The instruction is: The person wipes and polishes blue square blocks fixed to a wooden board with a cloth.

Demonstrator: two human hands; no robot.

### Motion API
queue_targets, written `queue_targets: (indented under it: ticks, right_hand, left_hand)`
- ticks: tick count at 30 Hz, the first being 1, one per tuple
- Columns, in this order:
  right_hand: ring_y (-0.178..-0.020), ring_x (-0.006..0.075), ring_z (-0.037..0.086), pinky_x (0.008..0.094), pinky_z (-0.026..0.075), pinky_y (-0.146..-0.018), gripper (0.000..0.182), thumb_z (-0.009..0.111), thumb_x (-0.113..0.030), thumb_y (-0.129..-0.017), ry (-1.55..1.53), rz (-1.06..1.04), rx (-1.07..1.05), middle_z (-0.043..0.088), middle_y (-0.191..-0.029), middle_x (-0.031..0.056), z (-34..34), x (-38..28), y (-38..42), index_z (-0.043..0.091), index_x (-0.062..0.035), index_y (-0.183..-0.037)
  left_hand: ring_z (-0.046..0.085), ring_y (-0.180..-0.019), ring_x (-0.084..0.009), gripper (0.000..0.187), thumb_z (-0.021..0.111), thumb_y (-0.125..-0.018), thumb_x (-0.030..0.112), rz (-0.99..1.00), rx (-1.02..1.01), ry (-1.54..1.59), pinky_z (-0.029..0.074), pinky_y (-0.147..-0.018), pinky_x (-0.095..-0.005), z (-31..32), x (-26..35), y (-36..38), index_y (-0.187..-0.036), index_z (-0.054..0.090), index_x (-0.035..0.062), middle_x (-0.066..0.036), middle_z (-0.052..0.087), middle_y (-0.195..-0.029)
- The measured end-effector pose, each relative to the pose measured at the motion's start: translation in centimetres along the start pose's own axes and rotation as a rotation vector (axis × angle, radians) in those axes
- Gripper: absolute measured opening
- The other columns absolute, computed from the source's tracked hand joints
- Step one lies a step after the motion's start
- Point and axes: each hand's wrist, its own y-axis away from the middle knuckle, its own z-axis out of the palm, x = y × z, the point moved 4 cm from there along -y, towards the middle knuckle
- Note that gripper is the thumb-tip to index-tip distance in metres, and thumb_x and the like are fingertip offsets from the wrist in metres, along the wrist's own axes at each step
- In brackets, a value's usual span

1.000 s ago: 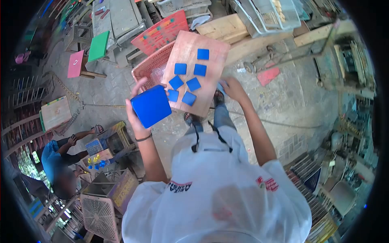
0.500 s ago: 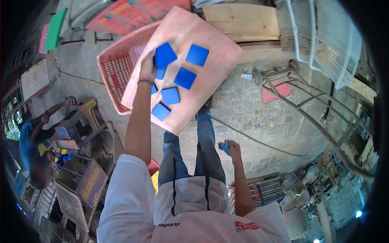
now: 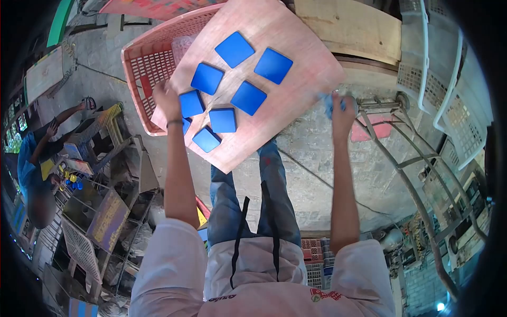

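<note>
Several flat blue square pieces [image 3: 248, 98] lie spread over a pinkish wooden board [image 3: 296, 42]. My left hand [image 3: 167, 101] is at the board's left edge, beside one blue square [image 3: 191, 103]. Its fingers look loosely apart, a little blurred, with nothing visible in them. Off the board's right corner, my right hand [image 3: 344, 108] is closed on a crumpled blue cloth [image 3: 329, 104], which is smeared by motion. One blue square near my left wrist is partly hidden.
Under the board's left side stands a pink plastic crate [image 3: 138, 58]. A metal-framed trolley [image 3: 409, 169] is at the right, near pale plastic crates [image 3: 417, 79]. At far left a person [image 3: 33, 164] is near cluttered racks. A cable crosses the floor.
My left hand has let go of a blue square near the board's top and moved down-left. My right hand has risen with the cloth from beside my legs toward the board's right corner.
</note>
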Motion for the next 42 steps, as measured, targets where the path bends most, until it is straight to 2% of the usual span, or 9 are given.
queue_targets:
  ticks: [2, 5, 7, 9, 15, 22, 28, 34, 42]
  right_hand:
    - [-0.061, 0.0287, 0.052, 0.0364, 0.041, -0.061, 0.024, 0.057, -0.022, -0.081, 0.115, -0.225, 0.074, 0.056, -0.066, 0.0165, 0.9, -1.8, -5.0, 0.060, 0.0012, -0.077]
    - [-0.075, 0.0382, 0.057, 0.0403, 0.043, -0.070, 0.020, 0.054, -0.019, -0.079, 0.224, -0.539, 0.124, 0.058, -0.076, 0.0240, 3.8, -2.3, -11.3, 0.061, -0.0010, -0.083]
    - [-0.078, 0.0384, 0.057, 0.0397, 0.044, -0.072, 0.021, 0.052, -0.019, -0.079, 0.267, -0.411, 0.005, 0.059, -0.079, 0.0249, 6.0, -0.1, -13.7, 0.062, -0.0026, -0.087]
    - [-0.081, 0.0386, 0.057, 0.0391, 0.044, -0.073, 0.023, 0.050, -0.018, -0.078, 0.317, -0.290, -0.097, 0.059, -0.082, 0.0257, 7.4, 1.5, -14.9, 0.062, -0.0042, -0.092]
    - [-0.078, 0.0358, 0.059, 0.0378, 0.045, -0.072, 0.037, 0.051, -0.035, -0.078, 0.221, 0.066, -0.264, 0.062, -0.081, 0.0218, 6.0, 4.3, -14.4, 0.064, -0.0010, -0.086]
    - [-0.067, 0.0385, 0.058, 0.0447, 0.042, -0.064, 0.051, 0.048, -0.040, -0.078, 0.467, -0.002, 0.264, 0.057, -0.072, 0.0292, -4.3, 5.6, 0.7, 0.059, 0.0097, -0.074]
    - [-0.046, 0.0138, 0.044, 0.0367, 0.036, -0.046, 0.042, 0.053, -0.029, -0.083, 0.145, 0.231, 0.481, 0.050, -0.047, 0.0110, -14.4, 1.9, 24.5, 0.056, 0.0058, -0.060]
    - [-0.054, 0.0330, 0.058, 0.0405, 0.042, -0.052, 0.036, 0.055, -0.028, -0.079, 0.102, 0.535, 0.675, 0.056, -0.059, 0.0220, -17.5, -0.7, 47.1, 0.060, 0.0034, -0.062]
    - [-0.058, 0.0366, 0.057, 0.0417, 0.044, -0.056, 0.032, 0.056, -0.029, -0.077, 0.015, 0.815, 1.002, 0.056, -0.063, 0.0230, -23.9, 2.2, 62.7, 0.061, 0.0010, -0.067]
  left_hand:
    - [0.059, -0.083, -0.0242, 0.028, 0.046, -0.082, 0.014, -0.202, 0.218, 0.191, 0.044, -0.073, -0.0338, -4.3, -2.8, 4.5, -0.094, 0.053, -0.0111, -0.021, 0.060, -0.087]
    - [0.059, -0.088, -0.0286, 0.038, 0.045, -0.085, 0.026, -0.626, 0.128, -0.666, 0.044, -0.073, -0.0376, -5.3, -15.2, 13.3, -0.094, 0.051, -0.0108, -0.025, 0.059, -0.090]
    - [0.059, -0.073, -0.0236, 0.041, 0.038, -0.089, 0.033, -0.368, -0.005, -0.460, 0.044, -0.062, -0.0357, -2.3, -23.2, 20.2, -0.091, 0.052, -0.0060, -0.015, 0.059, -0.080]
    - [0.050, -0.057, -0.0151, 0.039, 0.031, -0.091, 0.035, -0.934, -0.007, 0.257, 0.038, -0.050, -0.0288, -0.8, -20.3, 22.7, -0.082, 0.052, 0.0036, -0.004, 0.052, -0.066]
    - [0.039, -0.046, -0.0096, 0.036, 0.032, -0.092, 0.037, -1.208, 0.308, 0.962, 0.029, -0.040, -0.0256, -0.3, -18.8, 23.7, -0.067, 0.044, 0.0136, 0.002, 0.041, -0.053]
    - [0.052, -0.068, -0.0118, 0.039, 0.029, -0.092, 0.027, -1.028, 0.138, 0.990, 0.044, -0.061, -0.0255, -9.3, -19.1, 23.1, -0.084, 0.058, 0.0034, -0.002, 0.057, -0.077]
    - [0.033, -0.044, -0.0056, 0.036, 0.031, -0.092, 0.026, -0.867, -0.110, 0.852, 0.024, -0.039, -0.0228, -25.2, -12.7, 18.1, -0.058, 0.039, 0.0177, 0.006, 0.037, -0.053]
    - [0.025, -0.040, -0.0039, 0.032, 0.038, -0.089, 0.026, -0.434, -0.227, 0.708, 0.017, -0.037, -0.0231, -36.1, -8.0, 13.3, -0.058, 0.039, 0.0184, 0.007, 0.031, -0.049]
    - [0.031, -0.049, -0.0065, 0.030, 0.040, -0.088, 0.029, -0.109, -0.599, 0.620, 0.023, -0.045, -0.0235, -37.0, 6.7, 16.9, -0.061, 0.039, 0.0156, 0.006, 0.033, -0.055]
